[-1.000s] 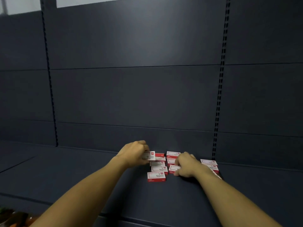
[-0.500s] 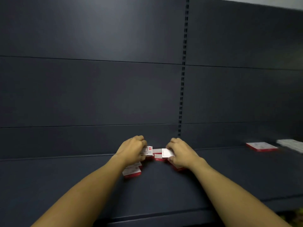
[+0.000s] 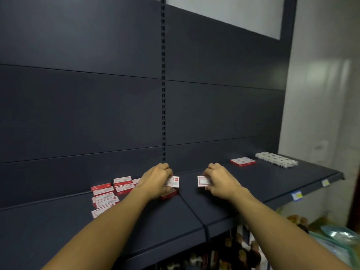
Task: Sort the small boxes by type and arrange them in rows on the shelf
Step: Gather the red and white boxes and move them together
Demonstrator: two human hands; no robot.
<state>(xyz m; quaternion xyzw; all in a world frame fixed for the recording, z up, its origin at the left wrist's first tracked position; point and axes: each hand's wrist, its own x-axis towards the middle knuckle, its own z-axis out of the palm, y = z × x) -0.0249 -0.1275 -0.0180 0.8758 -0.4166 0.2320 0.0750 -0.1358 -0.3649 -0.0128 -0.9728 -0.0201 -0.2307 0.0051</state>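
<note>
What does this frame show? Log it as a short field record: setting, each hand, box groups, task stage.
setting: dark shelf with slotted back panel
left hand: grips one red-and-white box
right hand: grips another box
loose pile: red-and-white boxes, left of the hands, unaligned
flat red box: alone, further right on the shelf
white boxes: neat row near the shelf's right end
task stage: sorting under way; pile not yet arranged

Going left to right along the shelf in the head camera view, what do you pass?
Cluster of red-and-white boxes → left hand gripping a box → right hand gripping a box → lone red-and-white box → row of white boxes.
</note>
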